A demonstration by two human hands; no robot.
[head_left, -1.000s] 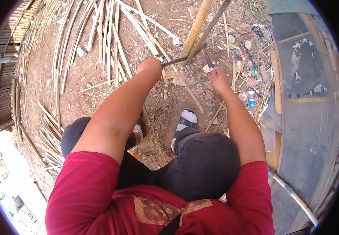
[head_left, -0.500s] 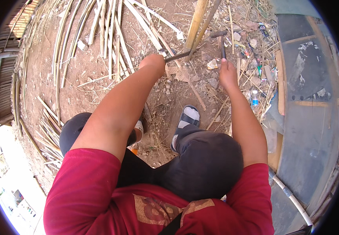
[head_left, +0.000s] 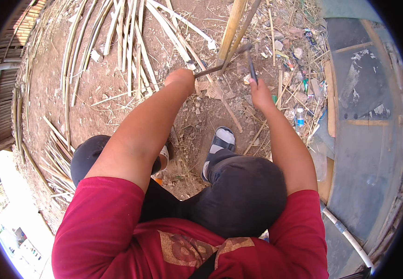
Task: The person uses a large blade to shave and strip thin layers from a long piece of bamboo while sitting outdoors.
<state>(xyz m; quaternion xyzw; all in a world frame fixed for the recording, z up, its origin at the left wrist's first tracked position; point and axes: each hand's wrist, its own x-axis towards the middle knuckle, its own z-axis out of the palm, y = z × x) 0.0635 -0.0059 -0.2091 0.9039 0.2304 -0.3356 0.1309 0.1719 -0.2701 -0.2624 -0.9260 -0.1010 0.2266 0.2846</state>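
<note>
My left hand [head_left: 181, 81] is closed around the handle end of a dark, narrow blade, probably a knife [head_left: 209, 70]. The blade points right, its far part reaching the lower end of an upright bamboo pole [head_left: 231, 32]. Beside that pole a thinner, darker bamboo piece [head_left: 243, 32] leans, the two meeting near the ground. Whether the blade is wedged into the bamboo or only rests against it, I cannot tell. In my right hand [head_left: 261, 94] is a hammer [head_left: 251, 65], gripped by its handle, with its head up beside the darker bamboo piece.
Split bamboo strips [head_left: 129, 46] lie fanned over the dirt ahead, more [head_left: 57, 156] at the left. Litter and a small plastic bottle [head_left: 300, 117] are scattered right of my hands. A grey panel [head_left: 366, 153] runs along the right side. My sandalled foot [head_left: 222, 139] is below the blade.
The hammer in my right hand has moved left and slightly down, its head now closer to the bamboo and blade. My left hand keeps the blade in nearly the same place.
</note>
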